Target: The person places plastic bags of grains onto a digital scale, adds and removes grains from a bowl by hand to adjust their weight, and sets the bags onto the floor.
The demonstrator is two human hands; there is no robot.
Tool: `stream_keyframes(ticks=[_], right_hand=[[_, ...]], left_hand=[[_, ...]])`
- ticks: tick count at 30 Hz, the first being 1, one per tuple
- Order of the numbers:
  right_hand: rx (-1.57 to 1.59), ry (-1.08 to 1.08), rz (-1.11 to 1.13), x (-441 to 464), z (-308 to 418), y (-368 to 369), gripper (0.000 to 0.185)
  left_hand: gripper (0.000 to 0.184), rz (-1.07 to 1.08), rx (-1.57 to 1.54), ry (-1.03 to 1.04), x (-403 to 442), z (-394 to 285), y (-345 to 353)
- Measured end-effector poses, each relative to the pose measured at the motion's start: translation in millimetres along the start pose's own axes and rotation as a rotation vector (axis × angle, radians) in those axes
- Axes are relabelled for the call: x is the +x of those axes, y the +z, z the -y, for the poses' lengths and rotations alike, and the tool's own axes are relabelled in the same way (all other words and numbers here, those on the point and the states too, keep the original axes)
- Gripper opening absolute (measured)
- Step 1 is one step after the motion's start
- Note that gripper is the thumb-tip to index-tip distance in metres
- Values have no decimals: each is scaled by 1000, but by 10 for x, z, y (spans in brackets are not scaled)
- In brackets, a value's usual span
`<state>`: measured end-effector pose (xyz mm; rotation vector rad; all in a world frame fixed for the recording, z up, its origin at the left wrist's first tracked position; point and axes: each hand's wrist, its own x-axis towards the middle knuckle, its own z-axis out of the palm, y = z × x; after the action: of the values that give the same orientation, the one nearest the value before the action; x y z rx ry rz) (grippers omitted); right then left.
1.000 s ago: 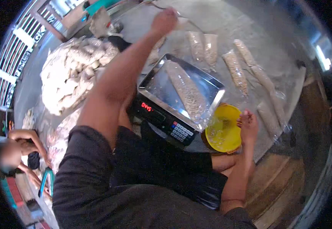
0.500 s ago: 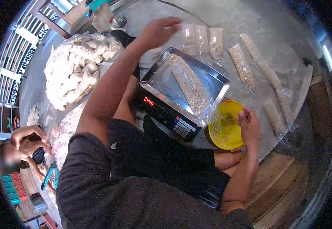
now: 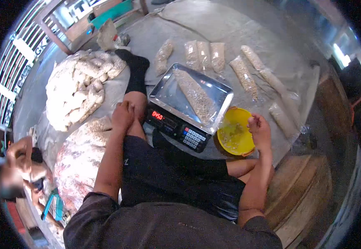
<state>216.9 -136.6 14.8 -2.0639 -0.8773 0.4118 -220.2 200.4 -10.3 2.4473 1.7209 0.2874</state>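
One long clear bag [image 3: 195,96] — pale bits inside; right hand [image 3: 259,132] curled together, left hand [image 3: 123,115] — cannot tell.

Grey floor sheet [image 3: 238,29]: filled plastic bags [image 3: 217,57], pale heap [image 3: 72,89], digital scale [image 3: 175,129], yellow bucket [image 3: 235,132].

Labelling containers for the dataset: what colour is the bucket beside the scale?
The bucket is yellow, seen best in the head view.

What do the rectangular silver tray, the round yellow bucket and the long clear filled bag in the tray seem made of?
Tray: polished metal, likely stainless steel; mirror-like reflections.
Bucket: probably plastic, smooth; evenly coloured wall.
Bag: thin, glossy plastic film, apparently; see-through with bright glints.
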Motion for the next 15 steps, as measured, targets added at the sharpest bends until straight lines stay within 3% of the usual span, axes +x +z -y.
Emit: stream_keyframes(ticks=[11,15], right_hand=[[-31,52,23,-151,25,-190,44],[-84,-23,49,-121,20,-102,42]], left_hand=[[40,-125,-92,6,14,81,145],[39,-141,-79,-10,-41,-24,38]])
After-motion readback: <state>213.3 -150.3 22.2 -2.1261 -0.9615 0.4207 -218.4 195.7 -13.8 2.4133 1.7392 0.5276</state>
